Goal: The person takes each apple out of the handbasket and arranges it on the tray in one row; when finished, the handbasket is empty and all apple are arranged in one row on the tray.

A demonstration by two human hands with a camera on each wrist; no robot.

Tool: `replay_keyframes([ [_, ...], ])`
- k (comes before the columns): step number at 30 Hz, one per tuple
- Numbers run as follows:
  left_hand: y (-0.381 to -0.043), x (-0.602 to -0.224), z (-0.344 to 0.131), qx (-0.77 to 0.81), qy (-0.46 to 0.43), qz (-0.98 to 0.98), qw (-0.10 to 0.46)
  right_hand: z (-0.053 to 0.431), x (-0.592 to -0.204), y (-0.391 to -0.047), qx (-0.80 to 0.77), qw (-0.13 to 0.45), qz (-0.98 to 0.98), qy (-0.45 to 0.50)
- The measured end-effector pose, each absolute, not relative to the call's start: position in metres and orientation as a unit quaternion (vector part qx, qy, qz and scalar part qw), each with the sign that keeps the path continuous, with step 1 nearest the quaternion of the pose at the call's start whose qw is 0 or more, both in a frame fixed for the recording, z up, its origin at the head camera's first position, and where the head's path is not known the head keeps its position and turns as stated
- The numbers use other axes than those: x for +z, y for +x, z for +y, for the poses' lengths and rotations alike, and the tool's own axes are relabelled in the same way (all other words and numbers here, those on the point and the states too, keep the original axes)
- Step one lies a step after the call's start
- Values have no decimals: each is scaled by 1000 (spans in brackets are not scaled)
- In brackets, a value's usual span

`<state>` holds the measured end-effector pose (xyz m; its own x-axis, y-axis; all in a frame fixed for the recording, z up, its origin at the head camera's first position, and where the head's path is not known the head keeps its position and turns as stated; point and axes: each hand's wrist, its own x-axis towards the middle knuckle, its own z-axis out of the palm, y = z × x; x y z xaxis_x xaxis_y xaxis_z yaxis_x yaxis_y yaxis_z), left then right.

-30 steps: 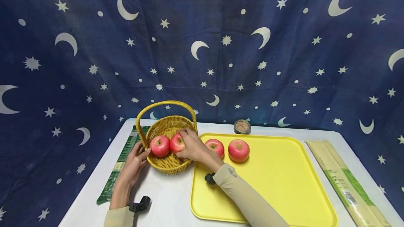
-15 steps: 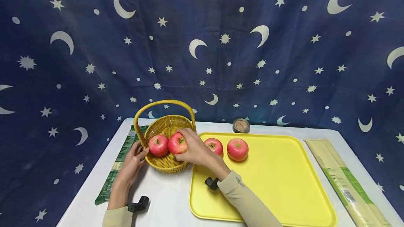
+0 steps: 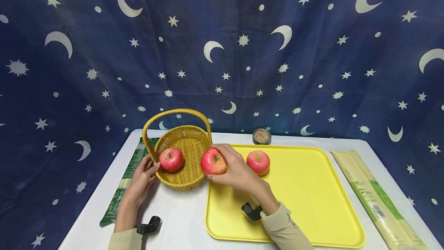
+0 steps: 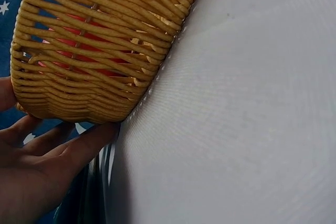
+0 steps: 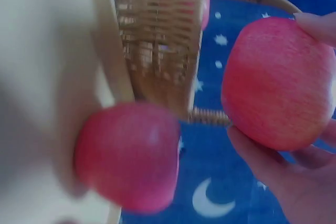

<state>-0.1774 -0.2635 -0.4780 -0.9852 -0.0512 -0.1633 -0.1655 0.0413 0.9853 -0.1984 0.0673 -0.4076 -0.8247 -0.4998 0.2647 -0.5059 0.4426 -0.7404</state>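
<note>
My right hand holds a red apple between thumb and fingers, at the right side of the yellow wicker basket and over the tray's left edge. Another apple sits inside the basket, by its left wall. My left hand grips the basket's left side, thumb at the rim and fingers against the outside weave. On the yellow tray lies an apple to the right of my right hand. The right wrist view shows a tray apple close to the basket, hidden behind my hand in the head view.
A green packet lies left of the basket, partly under my left arm. Behind the tray stands a small round lidded container. A long beige and green packet runs along the right. A blue star-patterned cloth hangs behind the table.
My right hand has lifted the apple out of the basket and carried it right, past the rim. My left hand keeps its grip on the basket. The head view has shifted slightly.
</note>
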Motion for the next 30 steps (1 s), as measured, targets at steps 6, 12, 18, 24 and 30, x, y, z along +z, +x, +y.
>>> replay_keyframes([
  [6,-177,-478,-263,689,-72,720,43,103,-406,-187,416,24,-872,257],
  [12,-180,-475,-264,686,-70,723,47,139,-410,-179,397,62,-889,220],
  [18,-178,-478,-263,683,-76,724,53,166,-411,-175,386,68,-899,196],
  [24,-179,-480,-260,687,-70,721,52,186,-406,-176,379,75,-907,167],
  [30,-178,-478,-266,690,-69,719,45,198,-406,-181,377,75,-911,151],
])
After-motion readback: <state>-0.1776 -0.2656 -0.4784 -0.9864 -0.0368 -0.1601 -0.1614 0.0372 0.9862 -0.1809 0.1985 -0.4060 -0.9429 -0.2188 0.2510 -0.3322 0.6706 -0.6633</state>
